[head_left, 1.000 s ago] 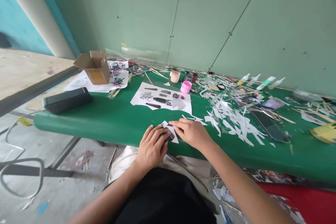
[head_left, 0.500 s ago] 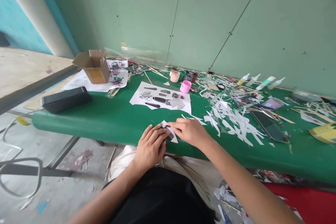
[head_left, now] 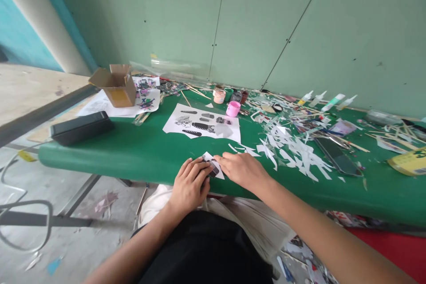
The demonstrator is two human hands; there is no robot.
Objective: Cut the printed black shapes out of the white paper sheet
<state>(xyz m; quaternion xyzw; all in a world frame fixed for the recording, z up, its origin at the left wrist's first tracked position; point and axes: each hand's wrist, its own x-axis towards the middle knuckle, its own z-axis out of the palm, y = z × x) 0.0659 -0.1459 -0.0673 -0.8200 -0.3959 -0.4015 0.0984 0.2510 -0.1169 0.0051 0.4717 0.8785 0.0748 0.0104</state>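
A small white paper piece with dark printed shapes [head_left: 218,171] lies at the table's front edge, between my hands. My left hand [head_left: 191,183] rests on its left part with fingers stretched out, pressing it down and covering some of the print. Against its upper right edge sit the fingertips of my right hand [head_left: 244,169], curled together; whatever they pinch is hidden. Just beyond lies a larger white sheet printed with dark shapes [head_left: 173,128], its front edge cut unevenly.
White paper scraps [head_left: 299,153] spread to the right, beside a dark phone [head_left: 336,157]. Paint pots, among them a pink one [head_left: 233,108], stand at the back. A cardboard box [head_left: 120,93] and a dark oblong case [head_left: 81,127] are on the left. Glue tubes [head_left: 333,103] lean near the wall.
My right fingertips have shifted slightly right, off the paper's print toward its edge. My left hand stays on the piece. The whole view has turned slightly.
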